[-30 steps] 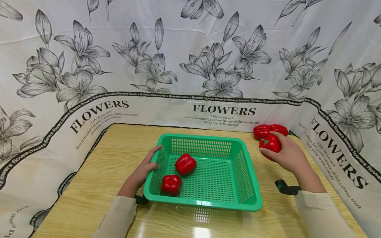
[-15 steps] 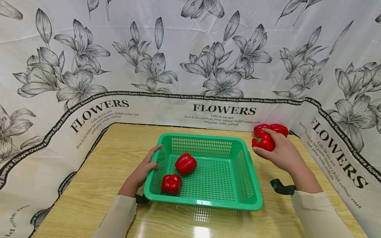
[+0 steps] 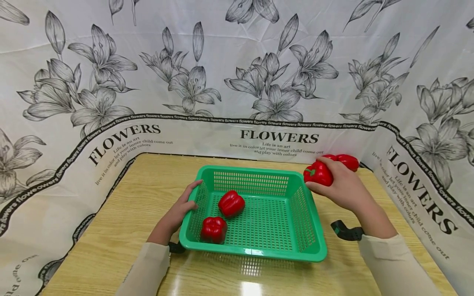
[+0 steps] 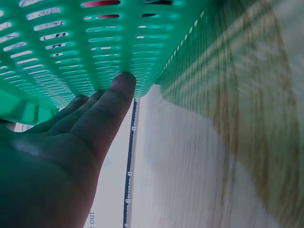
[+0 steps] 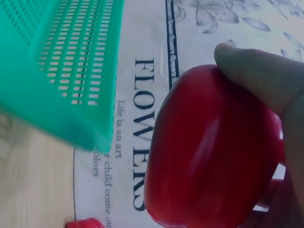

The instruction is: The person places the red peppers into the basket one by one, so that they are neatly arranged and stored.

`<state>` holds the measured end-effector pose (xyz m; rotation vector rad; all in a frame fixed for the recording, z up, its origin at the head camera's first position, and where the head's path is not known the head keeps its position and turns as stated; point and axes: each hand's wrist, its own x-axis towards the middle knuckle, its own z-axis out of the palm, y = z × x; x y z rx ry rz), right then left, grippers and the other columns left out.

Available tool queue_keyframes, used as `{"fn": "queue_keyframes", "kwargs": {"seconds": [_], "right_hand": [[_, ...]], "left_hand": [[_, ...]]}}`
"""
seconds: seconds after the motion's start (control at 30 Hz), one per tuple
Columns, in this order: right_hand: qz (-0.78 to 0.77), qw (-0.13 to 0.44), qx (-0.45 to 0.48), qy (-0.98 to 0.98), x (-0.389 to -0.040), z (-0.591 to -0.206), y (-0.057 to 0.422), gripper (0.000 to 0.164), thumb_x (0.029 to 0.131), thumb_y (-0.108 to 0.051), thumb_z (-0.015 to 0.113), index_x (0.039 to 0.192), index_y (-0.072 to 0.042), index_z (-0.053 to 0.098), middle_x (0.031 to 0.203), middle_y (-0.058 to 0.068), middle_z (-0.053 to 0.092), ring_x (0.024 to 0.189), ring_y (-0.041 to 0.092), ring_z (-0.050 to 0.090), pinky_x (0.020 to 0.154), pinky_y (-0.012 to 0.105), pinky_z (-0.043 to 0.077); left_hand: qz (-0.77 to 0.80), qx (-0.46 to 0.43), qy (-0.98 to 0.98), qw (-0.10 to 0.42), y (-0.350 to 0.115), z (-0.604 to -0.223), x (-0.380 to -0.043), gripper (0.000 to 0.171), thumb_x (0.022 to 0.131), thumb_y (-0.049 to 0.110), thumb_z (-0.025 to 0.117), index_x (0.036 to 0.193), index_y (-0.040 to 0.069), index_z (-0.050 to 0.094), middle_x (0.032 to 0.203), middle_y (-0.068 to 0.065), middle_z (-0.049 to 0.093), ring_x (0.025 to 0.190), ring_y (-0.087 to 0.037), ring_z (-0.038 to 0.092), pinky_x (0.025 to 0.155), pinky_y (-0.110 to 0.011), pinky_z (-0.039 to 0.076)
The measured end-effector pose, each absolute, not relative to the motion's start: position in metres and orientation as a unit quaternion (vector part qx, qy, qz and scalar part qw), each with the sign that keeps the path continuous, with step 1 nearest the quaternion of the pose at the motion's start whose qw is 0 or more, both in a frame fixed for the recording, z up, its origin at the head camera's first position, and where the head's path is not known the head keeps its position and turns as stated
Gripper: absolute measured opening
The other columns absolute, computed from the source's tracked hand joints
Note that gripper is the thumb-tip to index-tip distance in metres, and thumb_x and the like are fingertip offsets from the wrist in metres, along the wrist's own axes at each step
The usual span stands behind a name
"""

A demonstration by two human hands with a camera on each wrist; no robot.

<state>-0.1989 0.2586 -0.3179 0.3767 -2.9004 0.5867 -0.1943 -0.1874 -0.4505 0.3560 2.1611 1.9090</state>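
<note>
A green plastic basket (image 3: 259, 251) stands on the table. Two red bell peppers lie in its left half, one nearer the middle (image 3: 231, 204) and one in the front corner (image 3: 213, 230). My left hand (image 3: 178, 213) grips the basket's left rim; in the left wrist view, fingers (image 4: 111, 102) lie along the outside of the slotted wall. My right hand (image 3: 344, 185) holds another red bell pepper (image 3: 319, 173), its green stem facing left, just beyond the basket's right rim. The right wrist view shows this pepper (image 5: 213, 152) large, with the thumb over it.
More red bell peppers (image 3: 348, 161) lie at the table's far right corner, partly hidden by my right hand. A flower-printed white cloth (image 3: 207, 139) rises behind and beside the wooden table (image 3: 129, 197).
My right hand has moved left with the bell pepper, from in front of the corner peppers towards the basket's right rim. The left hand and basket have stayed put.
</note>
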Motion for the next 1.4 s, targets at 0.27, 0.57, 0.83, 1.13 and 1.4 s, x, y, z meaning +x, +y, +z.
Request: {"fn": "queue_keyframes", "kwargs": {"seconds": [0.27, 0.57, 0.83, 1.13, 1.4], "right_hand": [[0.191, 0.065, 0.14, -0.969, -0.201, -0.312, 0.244, 0.085, 0.082, -0.061, 0.063, 0.149, -0.017, 0.035, 0.139, 0.023, 0.044, 0.115, 0.044, 0.05, 0.081, 0.06, 0.05], [0.195, 0.057, 0.164, -0.965, -0.202, -0.308, 0.227, 0.086, 0.081, -0.062, 0.063, 0.149, -0.016, 0.035, 0.143, 0.021, 0.043, 0.118, 0.044, 0.049, 0.083, 0.06, 0.051], [0.188, 0.046, 0.178, -0.965, -0.206, -0.31, 0.215, 0.085, 0.081, -0.062, 0.063, 0.149, -0.019, 0.036, 0.142, 0.019, 0.046, 0.115, 0.042, 0.054, 0.081, 0.057, 0.052], [0.179, 0.041, 0.195, -0.963, -0.21, -0.312, 0.201, 0.085, 0.079, -0.063, 0.065, 0.148, -0.022, 0.038, 0.139, 0.016, 0.049, 0.109, 0.039, 0.058, 0.08, 0.055, 0.053], [0.163, 0.048, 0.218, -0.961, -0.212, -0.315, 0.189, 0.081, 0.078, -0.056, 0.07, 0.145, -0.022, 0.041, 0.133, 0.014, 0.054, 0.105, 0.034, 0.059, 0.077, 0.048, 0.055]], "left_hand": [[0.65, 0.123, 0.741, 0.12, -0.187, -0.449, -0.193, 0.08, 0.08, 0.007, 0.041, 0.153, 0.031, 0.019, 0.157, -0.015, 0.014, 0.13, -0.045, 0.034, 0.085, -0.045, 0.05], [0.651, 0.122, 0.74, 0.12, -0.187, -0.448, -0.193, 0.08, 0.08, 0.007, 0.041, 0.152, 0.032, 0.019, 0.157, -0.014, 0.015, 0.13, -0.045, 0.035, 0.085, -0.045, 0.051], [0.651, 0.122, 0.74, 0.12, -0.187, -0.449, -0.193, 0.08, 0.08, 0.007, 0.041, 0.152, 0.032, 0.02, 0.157, -0.015, 0.015, 0.13, -0.045, 0.035, 0.085, -0.045, 0.05], [0.65, 0.12, 0.74, 0.121, -0.187, -0.449, -0.193, 0.079, 0.08, 0.008, 0.042, 0.152, 0.034, 0.021, 0.156, -0.015, 0.016, 0.128, -0.045, 0.036, 0.084, -0.045, 0.051], [0.652, 0.12, 0.739, 0.122, -0.188, -0.45, -0.194, 0.079, 0.08, 0.007, 0.042, 0.151, 0.034, 0.021, 0.157, -0.015, 0.016, 0.129, -0.045, 0.036, 0.085, -0.045, 0.051]]}}
